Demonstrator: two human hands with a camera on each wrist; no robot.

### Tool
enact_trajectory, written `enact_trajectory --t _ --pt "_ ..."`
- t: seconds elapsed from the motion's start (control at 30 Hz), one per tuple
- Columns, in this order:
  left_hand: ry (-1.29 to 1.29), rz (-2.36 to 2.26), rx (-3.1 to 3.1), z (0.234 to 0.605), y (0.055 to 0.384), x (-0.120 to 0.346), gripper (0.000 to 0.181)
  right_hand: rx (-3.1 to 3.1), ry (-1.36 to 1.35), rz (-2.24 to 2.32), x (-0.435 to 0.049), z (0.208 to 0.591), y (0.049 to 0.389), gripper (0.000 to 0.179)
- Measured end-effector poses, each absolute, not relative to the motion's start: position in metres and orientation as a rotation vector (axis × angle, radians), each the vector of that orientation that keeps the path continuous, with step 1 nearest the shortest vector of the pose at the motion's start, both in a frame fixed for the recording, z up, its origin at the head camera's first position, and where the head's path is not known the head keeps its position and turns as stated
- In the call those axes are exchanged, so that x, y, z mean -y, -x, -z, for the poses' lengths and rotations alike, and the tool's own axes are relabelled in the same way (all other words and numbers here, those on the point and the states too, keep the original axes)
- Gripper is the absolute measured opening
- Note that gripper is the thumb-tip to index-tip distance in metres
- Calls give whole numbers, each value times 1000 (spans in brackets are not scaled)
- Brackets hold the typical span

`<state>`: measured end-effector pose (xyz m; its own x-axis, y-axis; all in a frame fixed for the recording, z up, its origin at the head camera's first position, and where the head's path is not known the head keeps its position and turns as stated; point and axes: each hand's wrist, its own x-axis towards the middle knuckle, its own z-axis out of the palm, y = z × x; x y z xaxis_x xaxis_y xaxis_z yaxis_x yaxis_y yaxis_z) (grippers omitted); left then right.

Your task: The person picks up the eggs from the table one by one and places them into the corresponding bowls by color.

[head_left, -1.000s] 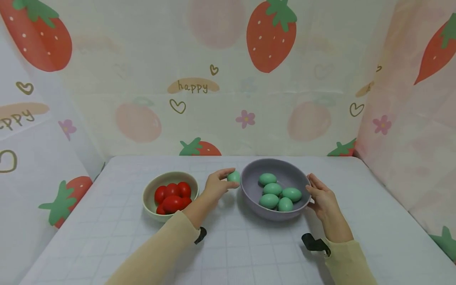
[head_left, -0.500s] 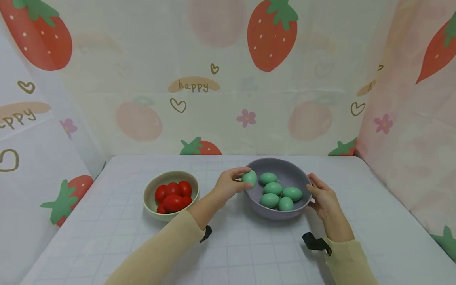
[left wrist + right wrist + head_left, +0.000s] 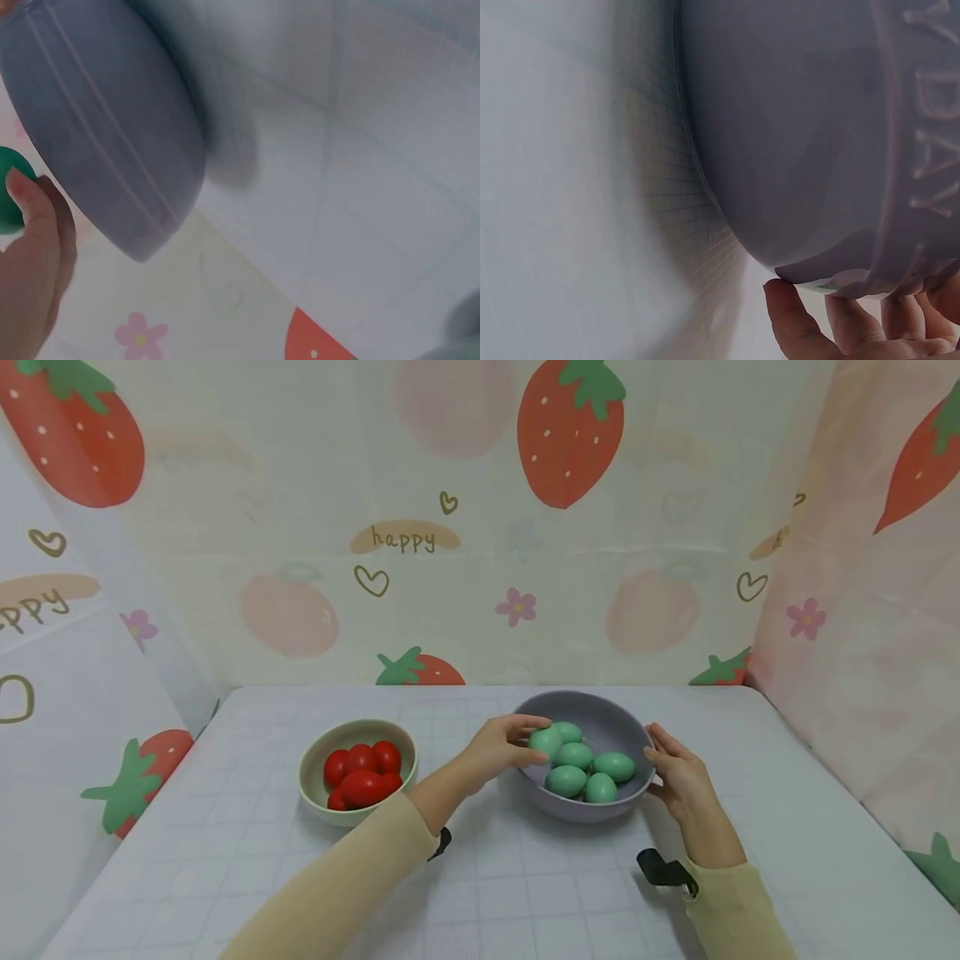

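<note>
My left hand (image 3: 498, 750) pinches a green egg (image 3: 545, 742) between thumb and fingers, just inside the left rim of a purple bowl (image 3: 577, 811). Several more green eggs (image 3: 614, 767) lie in that bowl. With the thumb by the rim and the fingers along the outer wall, my right hand (image 3: 681, 777) holds the bowl's right side. In the left wrist view the held egg (image 3: 10, 202) shows at the left edge, beyond the bowl's wall (image 3: 105, 127). Raised letters mark the bowl (image 3: 802, 142) in the right wrist view, where fingertips (image 3: 784, 300) press its side.
A smaller pale green bowl (image 3: 307, 787) with several shiny red egg-shaped pieces (image 3: 363, 787) stands to the left, beside my left forearm. Both bowls are on a table with a white checked cloth (image 3: 495, 893). Strawberry-printed curtains (image 3: 465, 610) enclose the back and sides.
My left hand has carried the green egg rightward, from outside the purple bowl's left rim to over its inside. The right hand has stayed on the bowl.
</note>
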<state>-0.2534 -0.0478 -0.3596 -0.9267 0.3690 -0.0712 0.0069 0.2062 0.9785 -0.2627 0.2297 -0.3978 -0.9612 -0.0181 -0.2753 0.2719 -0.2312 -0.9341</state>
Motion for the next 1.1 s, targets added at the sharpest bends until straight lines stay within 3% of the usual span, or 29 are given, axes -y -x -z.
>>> enact_trajectory --t 0.63,1.1 --pt "-790 -1157 -2137 357 270 33 43 -1797 -313 2318 -227 399 258 63" --pt "-804 -1004 -2240 363 267 24 41 -1807 -301 2296 -222 400 260 62"
